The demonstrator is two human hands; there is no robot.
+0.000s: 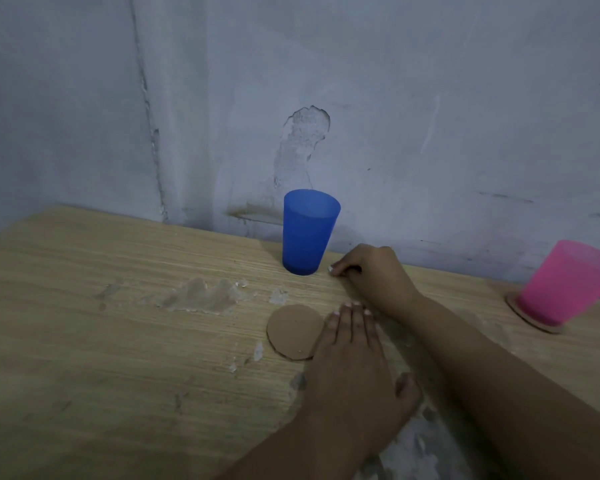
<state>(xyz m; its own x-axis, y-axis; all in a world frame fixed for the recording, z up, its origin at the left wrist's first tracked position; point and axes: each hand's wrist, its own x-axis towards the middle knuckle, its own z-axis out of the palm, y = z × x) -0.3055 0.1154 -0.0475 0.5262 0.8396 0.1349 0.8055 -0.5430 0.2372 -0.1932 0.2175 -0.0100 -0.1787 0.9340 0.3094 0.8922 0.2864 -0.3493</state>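
Observation:
A blue plastic cup (pixel 307 233) stands upright on the wooden table (pixel 101 341), close to the wall. A round cardboard disc (pixel 293 330) lies flat in front of it. My left hand (pixel 354 362) lies flat on the table with straight fingers, and its edge covers the disc's right side. My right hand (pixel 371 271) rests on the table just right of the blue cup's base. Its fingers are curled under and I see nothing in them. It does not touch the cup.
At the far right a pink plastic cup (pixel 568 282) stands on a second cardboard disc (pixel 530 318). The tabletop has worn, peeling patches (pixel 201 296). A grey wall (pixel 361 98) with chipped plaster runs right behind the table's back edge.

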